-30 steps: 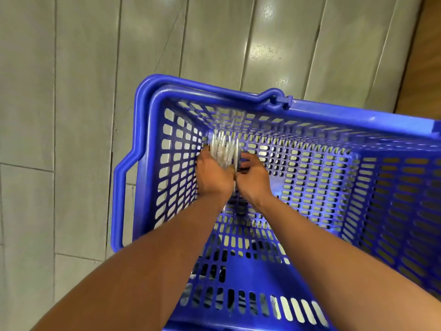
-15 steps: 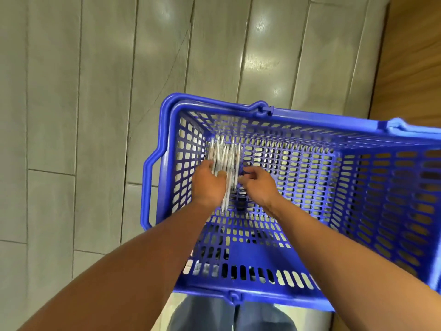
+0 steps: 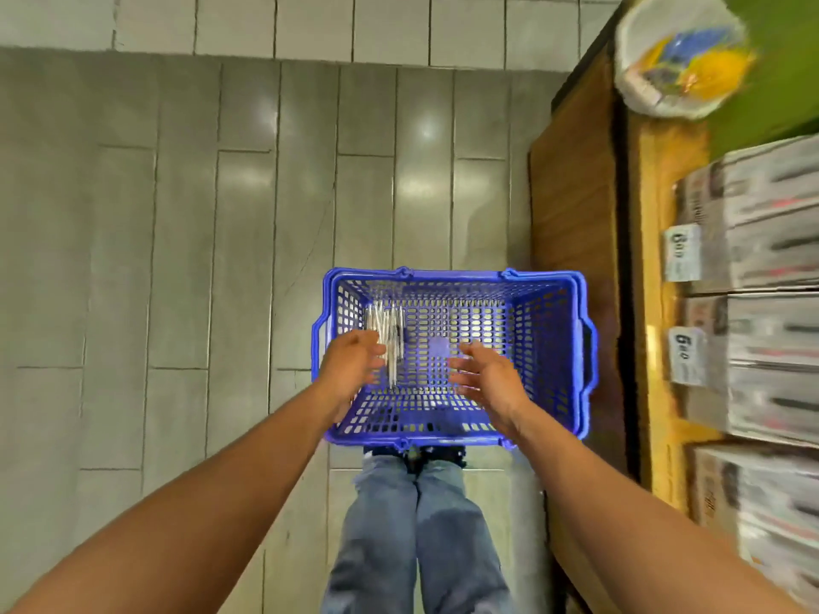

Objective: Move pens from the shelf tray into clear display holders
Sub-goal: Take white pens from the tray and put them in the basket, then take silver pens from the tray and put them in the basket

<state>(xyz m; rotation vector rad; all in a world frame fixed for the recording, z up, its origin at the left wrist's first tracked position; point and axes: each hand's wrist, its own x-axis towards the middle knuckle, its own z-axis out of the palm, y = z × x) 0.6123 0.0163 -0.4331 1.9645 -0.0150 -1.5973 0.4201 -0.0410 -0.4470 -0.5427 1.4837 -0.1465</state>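
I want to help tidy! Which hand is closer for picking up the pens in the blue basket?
Probably the left hand. It hangs open right beside the bundle of pens at the basket's left end. The right hand, also open, is farther off.

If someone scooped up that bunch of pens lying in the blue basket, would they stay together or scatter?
The pens look loose, with no band visible, so they would probably splay or slip apart. Their slim round, glossy barrels suggest that they roll and slide easily. They are stiff and likely light. The slotted floor of the basket may keep them from rolling far.
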